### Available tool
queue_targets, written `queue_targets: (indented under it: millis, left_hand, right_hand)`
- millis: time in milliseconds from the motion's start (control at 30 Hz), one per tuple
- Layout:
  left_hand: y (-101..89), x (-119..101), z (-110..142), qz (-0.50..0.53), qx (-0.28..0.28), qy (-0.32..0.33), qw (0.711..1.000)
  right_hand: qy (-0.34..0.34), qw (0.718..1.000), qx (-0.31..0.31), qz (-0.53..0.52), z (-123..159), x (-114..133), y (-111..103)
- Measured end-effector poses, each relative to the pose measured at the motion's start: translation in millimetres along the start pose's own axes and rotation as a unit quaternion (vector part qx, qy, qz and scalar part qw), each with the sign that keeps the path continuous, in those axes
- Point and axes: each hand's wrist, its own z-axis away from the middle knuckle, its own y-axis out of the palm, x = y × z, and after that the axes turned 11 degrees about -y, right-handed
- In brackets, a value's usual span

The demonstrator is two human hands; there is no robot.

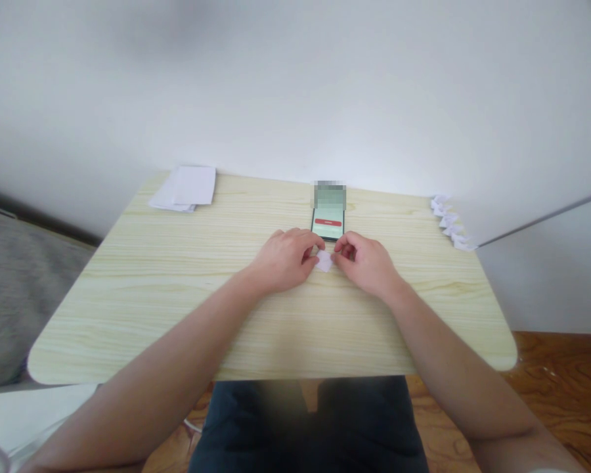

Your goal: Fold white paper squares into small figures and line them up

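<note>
A small folded piece of white paper [324, 261] lies between my two hands, close to the middle of the table. My left hand [289, 257] pinches its left side between thumb and fingers. On the other side, my right hand [366, 261] has thumb and forefinger closed at the paper's right corner. Just beyond my fingertips a phone [329, 220] lies flat with its screen lit, a red bar near the lower part and a blurred patch over the top.
Sheets of white paper [194, 186] are stacked at the table's back left corner. Several folded white paper shapes [450, 223] stand in a row along the right edge. The wooden table [142, 282] meets a white wall [276, 85] behind.
</note>
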Motion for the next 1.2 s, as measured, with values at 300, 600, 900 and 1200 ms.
queue_targets:
  millis: [300,600,900,1200]
  left_hand:
    - [1.4,-3,0,0.05,-0.007,-0.018,0.999]
    - [-1.7,-4,1,0.148,0.01,-0.056,0.987]
    - [-1.3,-5,1,0.259,-0.01,-0.051,0.965]
    - [5.0,4,-5,0.456,-0.013,-0.042,0.889]
  right_hand:
    - [-0.028,0.999,-0.01,-0.012,1,2,0]
    - [-0.068,0.997,0.0,-0.044,0,6,-3]
    - [-0.082,0.983,-0.066,-0.154,2,8,-1]
    - [-0.044,0.898,-0.056,-0.434,1,4,9]
